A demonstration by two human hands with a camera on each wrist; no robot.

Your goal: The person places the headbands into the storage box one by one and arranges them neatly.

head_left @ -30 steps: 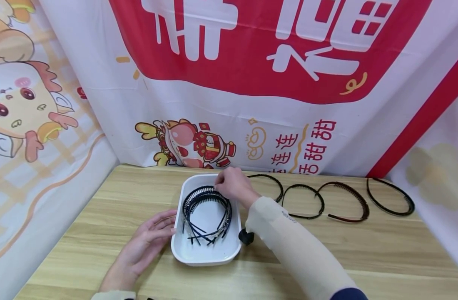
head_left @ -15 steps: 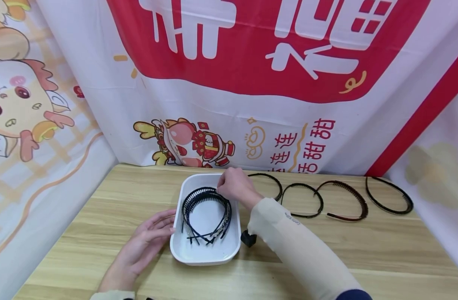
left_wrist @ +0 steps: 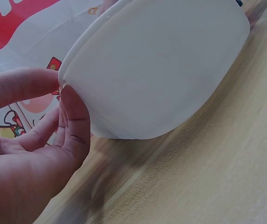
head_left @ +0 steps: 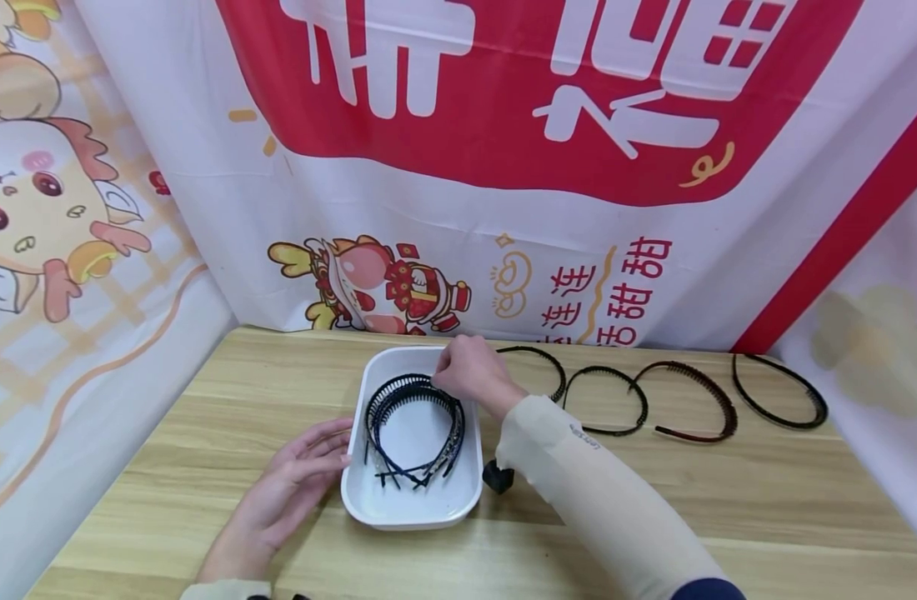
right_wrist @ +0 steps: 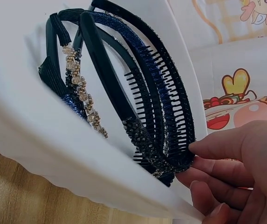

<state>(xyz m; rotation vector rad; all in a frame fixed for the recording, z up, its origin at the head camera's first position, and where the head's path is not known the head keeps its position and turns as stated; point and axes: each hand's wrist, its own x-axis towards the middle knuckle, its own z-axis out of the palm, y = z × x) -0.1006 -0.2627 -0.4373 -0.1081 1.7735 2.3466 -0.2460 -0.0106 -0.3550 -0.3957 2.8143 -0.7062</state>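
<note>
A white plastic tub stands on the wooden table with several headbands bunched inside. At the tub's left side, my left hand pinches its rim between thumb and fingers, plainly seen in the left wrist view against the tub wall. My right hand reaches over the far right corner of the tub. In the right wrist view its thumb and fingers pinch a headband with dark sparkling beads. Beside that lie a blue glittery headband, toothed black ones and one with clear and gold beads.
Right of the tub, a row of loose headbands lies on the table: thin black loops, a reddish-brown toothed one and a black one at the far right. A printed cloth hangs behind the table.
My right hand has shifted slightly right along the far edge of the tub, and the headbands inside have moved a little. My left hand stays at the rim.
</note>
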